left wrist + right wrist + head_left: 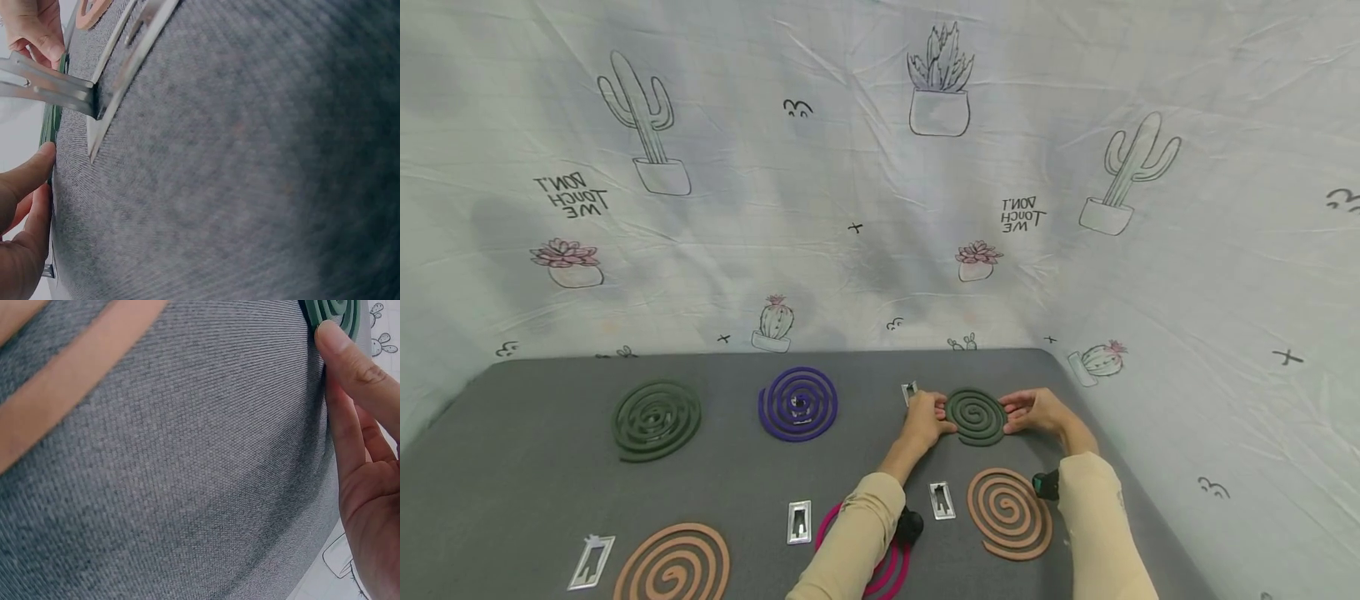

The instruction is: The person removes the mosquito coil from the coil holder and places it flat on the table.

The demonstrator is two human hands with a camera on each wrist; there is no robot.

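Note:
Near the back right of the table, both hands hold a dark green mosquito coil [975,416] by its opposite edges. My left hand [928,419] pinches its left rim, with the thumb toward me. On the other side, the thumb and fingers of my right hand [1037,412] grip the right rim, as the right wrist view also shows. Just behind the left hand lies a metal coil stand [909,390], partly covered by that hand. In the left wrist view, a stand's raised metal prong [62,90] crosses in front of the green coil [50,125].
An orange coil [1009,514] and a metal stand [942,501] lie nearer me. A magenta coil [895,571] is partly under the left sleeve. Leftward are a purple coil [797,404], another green coil [657,420], another orange coil [673,567] and more stands [800,522]. Printed cloth [865,167] surrounds the table.

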